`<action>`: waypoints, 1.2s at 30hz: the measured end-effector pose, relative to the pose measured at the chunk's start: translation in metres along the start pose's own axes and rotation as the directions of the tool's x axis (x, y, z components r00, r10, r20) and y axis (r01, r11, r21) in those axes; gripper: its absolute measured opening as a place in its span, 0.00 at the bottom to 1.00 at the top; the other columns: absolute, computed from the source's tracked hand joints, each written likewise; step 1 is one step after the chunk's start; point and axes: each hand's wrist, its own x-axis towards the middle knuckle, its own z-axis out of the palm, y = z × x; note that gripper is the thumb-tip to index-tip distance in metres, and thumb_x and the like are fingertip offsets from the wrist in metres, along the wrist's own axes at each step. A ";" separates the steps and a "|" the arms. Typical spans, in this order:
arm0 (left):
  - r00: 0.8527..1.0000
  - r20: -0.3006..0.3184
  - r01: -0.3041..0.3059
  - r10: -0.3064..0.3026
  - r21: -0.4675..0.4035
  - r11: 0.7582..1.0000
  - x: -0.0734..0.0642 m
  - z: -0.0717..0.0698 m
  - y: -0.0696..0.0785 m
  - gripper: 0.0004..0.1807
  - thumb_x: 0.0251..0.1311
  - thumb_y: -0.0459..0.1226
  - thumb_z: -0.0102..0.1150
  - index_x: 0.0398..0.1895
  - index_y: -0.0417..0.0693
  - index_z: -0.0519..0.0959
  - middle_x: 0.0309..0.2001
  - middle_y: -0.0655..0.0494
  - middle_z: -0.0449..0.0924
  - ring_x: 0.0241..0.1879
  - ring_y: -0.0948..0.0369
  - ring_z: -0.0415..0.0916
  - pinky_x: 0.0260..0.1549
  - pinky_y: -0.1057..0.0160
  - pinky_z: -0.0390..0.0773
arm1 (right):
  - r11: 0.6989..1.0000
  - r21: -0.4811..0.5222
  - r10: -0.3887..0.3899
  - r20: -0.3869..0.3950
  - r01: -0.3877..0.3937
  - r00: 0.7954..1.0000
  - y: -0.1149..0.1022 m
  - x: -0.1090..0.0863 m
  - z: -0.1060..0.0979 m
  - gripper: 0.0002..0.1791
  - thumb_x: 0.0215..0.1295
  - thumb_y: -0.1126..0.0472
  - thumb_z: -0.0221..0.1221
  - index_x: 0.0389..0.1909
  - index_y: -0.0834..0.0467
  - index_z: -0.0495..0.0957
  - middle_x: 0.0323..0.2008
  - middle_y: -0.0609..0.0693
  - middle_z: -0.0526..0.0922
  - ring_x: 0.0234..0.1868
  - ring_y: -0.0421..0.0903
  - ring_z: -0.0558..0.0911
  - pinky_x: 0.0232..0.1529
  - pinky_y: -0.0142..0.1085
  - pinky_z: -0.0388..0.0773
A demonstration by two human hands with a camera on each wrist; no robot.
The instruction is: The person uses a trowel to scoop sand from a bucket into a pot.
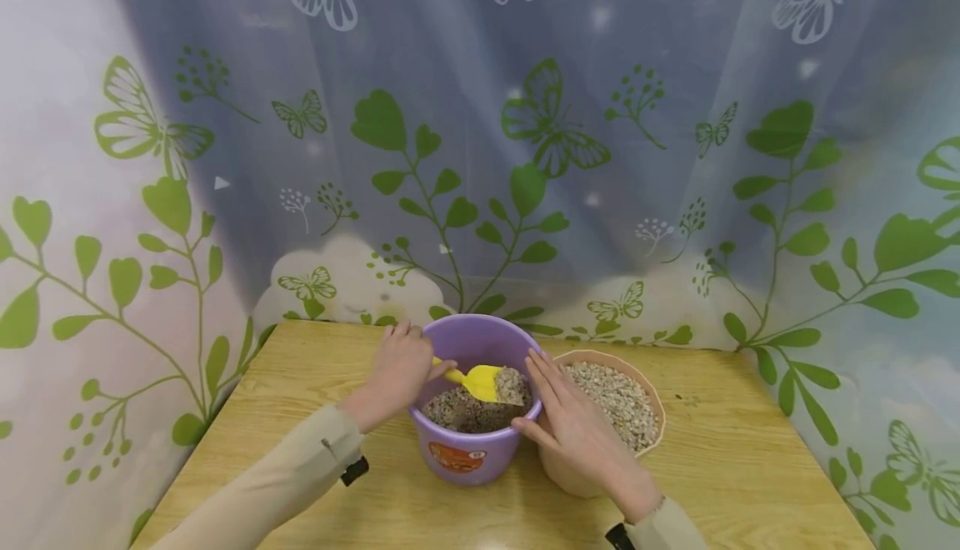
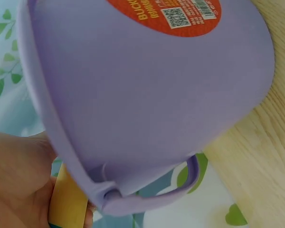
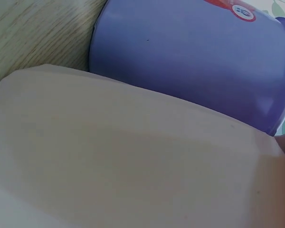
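My left hand (image 1: 401, 367) grips the handle of a yellow scoop (image 1: 480, 382), whose blade carries grit inside a purple bucket (image 1: 468, 458). Dark, coarse gravel (image 1: 465, 412) covers the bucket's bottom. In the left wrist view, part of the left hand (image 2: 21, 171) shows around the yellow handle (image 2: 69, 199) beside the bucket's rim. My right hand (image 1: 573, 421) lies with extended fingers on the bucket's right rim. Beneath it stands a beige pot (image 1: 566, 471) of pale gravel (image 1: 615, 404). The right wrist view shows the pot's wall (image 3: 133, 166) against the bucket (image 3: 190, 57), with the hand mostly hidden.
Bucket and pot stand side by side on a wooden table (image 1: 330, 475). The bucket's purple handle (image 2: 147, 199) hangs down its left side. A patterned curtain (image 1: 480, 158) rises right behind the table's back edge. Small dark specks lie right of the pot.
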 end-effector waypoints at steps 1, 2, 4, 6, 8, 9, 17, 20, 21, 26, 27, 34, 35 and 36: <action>1.000 -0.007 0.008 -0.008 -0.003 1.000 -0.001 -0.001 -0.002 0.30 0.64 0.60 0.60 0.21 0.42 0.81 0.34 0.47 0.82 0.38 0.54 0.69 0.41 0.56 0.69 | 1.000 -0.010 -0.008 -0.005 0.008 1.000 0.000 0.000 0.000 0.46 0.74 0.36 0.51 0.78 0.64 0.52 0.79 0.59 0.52 0.79 0.56 0.54 0.72 0.54 0.59; 1.000 -0.016 0.014 -0.014 -0.007 1.000 -0.003 -0.003 -0.004 0.30 0.64 0.60 0.60 0.21 0.42 0.81 0.35 0.47 0.83 0.38 0.54 0.70 0.41 0.56 0.70 | 1.000 -0.020 -0.015 -0.010 0.015 1.000 -0.001 0.001 0.000 0.46 0.74 0.36 0.50 0.78 0.64 0.52 0.79 0.60 0.52 0.78 0.56 0.54 0.72 0.53 0.59; 0.999 -0.031 0.022 -0.023 -0.027 0.999 -0.006 -0.006 -0.007 0.30 0.64 0.59 0.61 0.24 0.40 0.83 0.35 0.46 0.83 0.39 0.52 0.71 0.43 0.54 0.71 | 0.999 -0.038 -0.028 -0.019 0.027 0.999 -0.001 0.001 0.001 0.46 0.74 0.35 0.49 0.78 0.65 0.53 0.78 0.61 0.53 0.78 0.56 0.55 0.72 0.52 0.59; 0.999 -0.046 0.026 -0.027 -0.039 0.999 -0.009 -0.009 -0.010 0.29 0.64 0.58 0.62 0.27 0.37 0.84 0.36 0.45 0.84 0.40 0.51 0.72 0.46 0.53 0.72 | 0.998 -0.053 -0.037 -0.024 0.036 0.999 -0.001 0.001 0.001 0.47 0.74 0.34 0.48 0.77 0.66 0.53 0.78 0.62 0.54 0.78 0.57 0.55 0.72 0.52 0.59; 0.998 -0.050 0.035 -0.037 -0.048 0.998 -0.012 -0.013 -0.013 0.29 0.64 0.57 0.62 0.30 0.36 0.84 0.36 0.44 0.84 0.41 0.50 0.72 0.47 0.51 0.72 | 0.997 -0.061 -0.039 -0.022 0.037 0.999 -0.001 0.001 0.001 0.47 0.74 0.34 0.47 0.77 0.66 0.53 0.78 0.62 0.54 0.78 0.57 0.55 0.72 0.52 0.59; 0.998 -0.051 0.040 -0.043 -0.054 0.998 -0.013 -0.015 -0.015 0.29 0.64 0.57 0.62 0.31 0.35 0.84 0.35 0.44 0.83 0.41 0.50 0.72 0.47 0.51 0.72 | 0.998 -0.060 -0.037 -0.019 0.036 0.999 -0.001 0.001 0.001 0.47 0.74 0.34 0.47 0.77 0.66 0.53 0.78 0.62 0.53 0.78 0.57 0.55 0.72 0.52 0.59; 0.996 -0.052 0.064 -0.068 -0.063 0.996 -0.025 -0.024 -0.024 0.28 0.66 0.57 0.61 0.28 0.38 0.83 0.33 0.46 0.82 0.43 0.48 0.74 0.45 0.51 0.73 | 0.997 -0.076 -0.034 -0.011 0.033 0.999 0.001 0.001 0.002 0.47 0.74 0.33 0.46 0.77 0.66 0.53 0.78 0.62 0.53 0.78 0.57 0.55 0.73 0.53 0.58; 0.996 -0.044 0.071 -0.073 -0.062 0.996 -0.028 -0.025 -0.027 0.28 0.66 0.57 0.61 0.25 0.40 0.81 0.29 0.49 0.79 0.39 0.49 0.72 0.43 0.52 0.72 | 0.996 -0.079 -0.034 -0.006 0.033 0.999 0.000 0.002 0.000 0.47 0.74 0.33 0.46 0.77 0.66 0.54 0.78 0.62 0.55 0.78 0.57 0.56 0.73 0.54 0.56; 0.996 -0.039 0.074 -0.077 -0.064 0.995 -0.029 -0.025 -0.027 0.28 0.66 0.57 0.60 0.24 0.41 0.80 0.28 0.49 0.78 0.38 0.50 0.71 0.42 0.52 0.72 | 0.996 -0.078 -0.032 -0.003 0.032 0.999 -0.001 0.003 0.000 0.47 0.74 0.33 0.46 0.77 0.67 0.54 0.78 0.62 0.55 0.78 0.57 0.56 0.73 0.54 0.56; 0.996 -0.050 0.073 -0.076 -0.067 0.995 -0.033 -0.026 -0.031 0.28 0.66 0.57 0.60 0.20 0.43 0.78 0.27 0.49 0.78 0.39 0.49 0.72 0.42 0.52 0.71 | 0.998 -0.059 -0.032 -0.012 0.032 0.999 0.001 0.001 -0.006 0.47 0.74 0.33 0.46 0.76 0.67 0.56 0.76 0.63 0.58 0.76 0.59 0.59 0.72 0.57 0.57; 0.996 -0.054 0.071 -0.075 -0.069 0.995 -0.033 -0.026 -0.031 0.28 0.66 0.57 0.60 0.20 0.43 0.78 0.27 0.49 0.78 0.39 0.49 0.72 0.42 0.52 0.71 | 0.998 -0.055 -0.027 -0.018 0.026 0.999 0.002 0.000 -0.009 0.47 0.73 0.33 0.47 0.76 0.66 0.56 0.76 0.62 0.58 0.76 0.60 0.60 0.72 0.58 0.57; 0.995 -0.079 0.061 -0.067 -0.073 0.995 -0.036 -0.024 -0.035 0.28 0.65 0.57 0.62 0.21 0.42 0.79 0.26 0.49 0.78 0.34 0.52 0.68 0.40 0.54 0.69 | 0.995 -0.094 0.019 -0.083 -0.026 0.996 0.024 -0.020 -0.026 0.46 0.71 0.35 0.52 0.76 0.65 0.57 0.76 0.61 0.60 0.74 0.60 0.63 0.71 0.61 0.57; 0.994 -0.082 0.062 -0.069 -0.077 0.995 -0.037 -0.024 -0.036 0.28 0.65 0.57 0.62 0.21 0.42 0.79 0.26 0.48 0.78 0.34 0.52 0.69 0.40 0.54 0.69 | 0.994 -0.100 0.029 -0.092 -0.038 0.995 0.028 -0.023 -0.029 0.46 0.71 0.36 0.54 0.76 0.64 0.57 0.75 0.62 0.61 0.74 0.61 0.63 0.70 0.61 0.57; 0.994 -0.087 0.063 -0.070 -0.079 0.995 -0.037 -0.024 -0.037 0.28 0.65 0.57 0.62 0.21 0.42 0.79 0.26 0.48 0.78 0.35 0.52 0.69 0.40 0.54 0.69 | 0.993 -0.109 0.042 -0.100 -0.053 0.994 0.031 -0.027 -0.032 0.46 0.71 0.36 0.54 0.77 0.64 0.57 0.75 0.62 0.62 0.74 0.61 0.64 0.70 0.62 0.57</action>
